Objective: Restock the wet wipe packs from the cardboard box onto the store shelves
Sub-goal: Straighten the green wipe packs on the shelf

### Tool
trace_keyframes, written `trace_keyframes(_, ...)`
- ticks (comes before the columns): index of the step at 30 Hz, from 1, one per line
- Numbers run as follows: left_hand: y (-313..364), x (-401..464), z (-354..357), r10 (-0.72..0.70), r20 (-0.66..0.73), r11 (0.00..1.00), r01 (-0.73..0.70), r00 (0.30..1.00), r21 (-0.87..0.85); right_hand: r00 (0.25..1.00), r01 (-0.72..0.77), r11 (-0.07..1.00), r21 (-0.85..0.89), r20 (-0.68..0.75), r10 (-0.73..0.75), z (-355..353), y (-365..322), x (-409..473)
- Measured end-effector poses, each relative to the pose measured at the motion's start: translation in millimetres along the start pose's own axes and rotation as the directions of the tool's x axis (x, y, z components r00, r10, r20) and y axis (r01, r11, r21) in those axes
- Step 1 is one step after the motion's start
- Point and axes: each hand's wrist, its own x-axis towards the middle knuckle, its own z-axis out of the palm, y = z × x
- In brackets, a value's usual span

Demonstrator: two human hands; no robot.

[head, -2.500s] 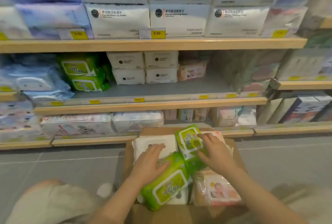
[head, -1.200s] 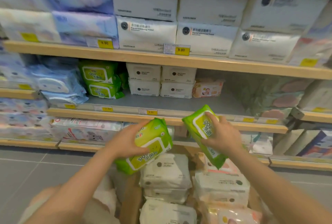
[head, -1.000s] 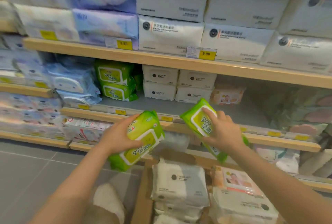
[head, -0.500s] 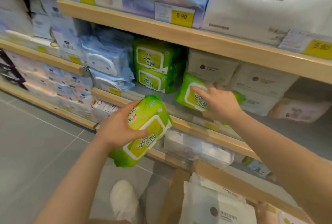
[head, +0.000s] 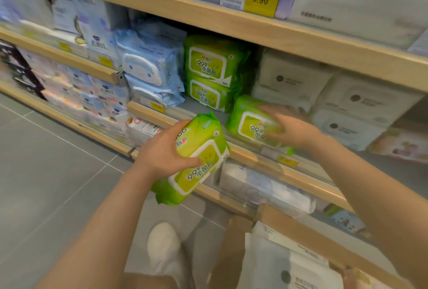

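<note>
My right hand (head: 291,130) presses a green wipe pack (head: 251,124) with near-straight fingers onto the middle shelf (head: 266,156), just right of the stacked green packs (head: 209,73); it should slide flush beside them. My left hand (head: 165,153) grips a second green pack (head: 196,159) below that stack. Half a second ago the right pack hung higher.

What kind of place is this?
Most likely a shop aisle: wooden shelves carry stacked wipe packs, and yellow price tags sit along the shelf edges.
</note>
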Motion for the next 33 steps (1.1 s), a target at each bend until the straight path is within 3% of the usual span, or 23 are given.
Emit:
trace_keyframes(3, -2.1, -3.2, -2.1, 0.000, 0.015, 1.000, 0.000, 1.000, 0.012, 0.962, -0.271, 0.956, 0.108, 0.060, 0.266, 9.8, 7.5, -4.1)
trace_keyframes(5, -4.8, -6.2, -3.8, 0.006, 0.030, 1.000, -0.006, 1.000, 0.008, 0.958, -0.286, 0.948, 0.139, 0.059, 0.280, 13.2, 2.8, -2.8)
trace_keyframes(18, -51.3, -15.2, -29.1, -0.087, -0.043, 0.996, 0.087, 0.995, -0.013, 0.998, -0.025, 0.967, 0.253, -0.041, 0.037, 43.0, -90.4, 106.3)
trace_keyframes(23, -63.1, -16.3, -33.9, -0.111, -0.042, 0.993, 0.109, 0.993, -0.034, 0.998, -0.031, 0.954, 0.299, -0.046, 0.047, 48.2, -119.1, 134.5)
trace_keyframes(27, -62.7, -16.1, -35.8, -0.113, -0.047, 0.994, 0.113, 0.992, -0.005, 0.998, -0.064, 0.977, 0.201, 0.009, 0.064, 38.4, -123.2, 127.4)
trace_keyframes(30, -58.5, -20.1, -36.3, -0.097, -0.015, 0.994, 0.096, 0.995, -0.047, 0.987, 0.085, 0.992, 0.092, -0.146, -0.071, 10.4, -129.9, 94.8)
trace_keyframes(32, -55.7, -21.9, -38.7, -0.071, 0.028, 0.990, 0.074, 0.997, -0.122, 0.968, 0.241, 0.928, 0.284, -0.136, -0.210, -6.1, -135.4, 64.4)
trace_keyframes(33, -54.0, -22.4, -39.1, -0.049, 0.055, 0.987, 0.057, 0.997, -0.153, 0.963, 0.260, 0.857, 0.445, -0.050, -0.266, -10.4, -138.9, 47.9)
